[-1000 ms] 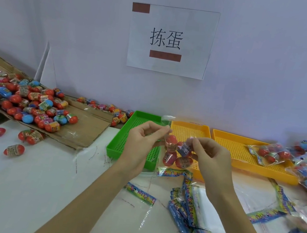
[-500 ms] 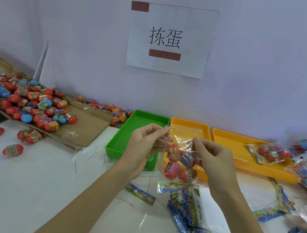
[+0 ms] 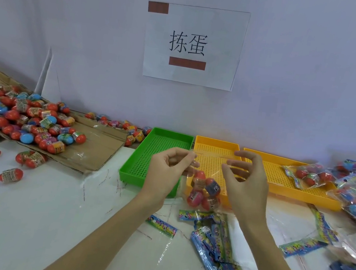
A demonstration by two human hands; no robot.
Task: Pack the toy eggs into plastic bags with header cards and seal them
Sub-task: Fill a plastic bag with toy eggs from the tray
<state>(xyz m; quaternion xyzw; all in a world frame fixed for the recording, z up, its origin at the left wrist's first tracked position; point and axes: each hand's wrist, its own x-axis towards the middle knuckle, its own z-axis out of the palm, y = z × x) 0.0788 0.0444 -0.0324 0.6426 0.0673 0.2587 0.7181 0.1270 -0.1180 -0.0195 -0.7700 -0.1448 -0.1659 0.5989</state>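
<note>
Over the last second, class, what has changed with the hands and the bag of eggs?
The hands have drawn apart along the bag's top edge. The left hand still pinches the clear bag; the right hand has slid right, its grip on the edge unclear. The bag hangs lower, four eggs at its bottom. Green tray, loose eggs and packed bags unchanged.

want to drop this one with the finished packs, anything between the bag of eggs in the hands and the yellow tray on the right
Nothing visible blocks it. The bag of eggs hangs from the left hand and right hand over the nearer yellow tray. The far yellow tray lies to the right, with one packed bag at its right end and bare mesh before it.
</note>
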